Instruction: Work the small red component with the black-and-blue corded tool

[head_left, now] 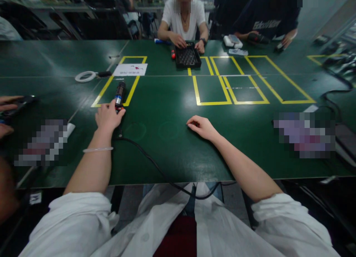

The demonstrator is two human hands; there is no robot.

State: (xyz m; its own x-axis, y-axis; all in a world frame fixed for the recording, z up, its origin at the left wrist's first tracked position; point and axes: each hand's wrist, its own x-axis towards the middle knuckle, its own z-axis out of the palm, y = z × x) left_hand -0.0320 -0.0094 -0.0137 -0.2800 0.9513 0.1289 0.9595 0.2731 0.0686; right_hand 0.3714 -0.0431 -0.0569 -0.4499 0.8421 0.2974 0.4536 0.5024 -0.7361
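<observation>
My left hand [108, 116] is closed around the near end of a corded power tool [120, 93], a dark cylinder with a silver and blue band and some red by my fingers. The tool lies on the green table within a yellow taped outline, its far end pointing away from me. Its exact kind is unclear. A black cord [144, 155] runs from it across the table and over the front edge near my lap. My right hand [203, 127] rests on the table right of centre, fingers loosely curled together, with nothing visible in them.
Yellow tape outlines [213, 103] mark the green table [155, 157]. A white paper [130, 69] and a white ring-shaped coil [85, 76] lie beyond my left hand. Across the table, a person handles a black tray [188, 56]. Blurred-out devices lie at both sides; another person's hands are at far left.
</observation>
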